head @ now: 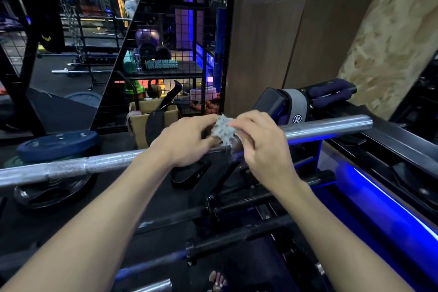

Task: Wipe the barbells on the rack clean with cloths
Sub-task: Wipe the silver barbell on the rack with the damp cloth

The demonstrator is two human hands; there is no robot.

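Two bare forearms reaching in from the bottom edge, left hand [187, 140] and right hand [258, 142] meeting over the chrome barbell [327, 127]. Fingers of both curled, pinching a crumpled grey cloth [221, 129] right at the collar. Barbell lying across the black rack [237, 173], darker bars [237, 237] below.

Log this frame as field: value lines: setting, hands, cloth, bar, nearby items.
setting: gym, bars lying across a black rack
left hand: pinches the crumpled grey cloth
right hand: also pinches the cloth, fingers curled
cloth: bunched between both hands, above the collar of the bar
top bar: silver steel barbell, knurled shaft left, smooth sleeve right
lower bars: dark barbell below, on the same rack
nearby: blue weight plate on the floor, cardboard box behind the hands
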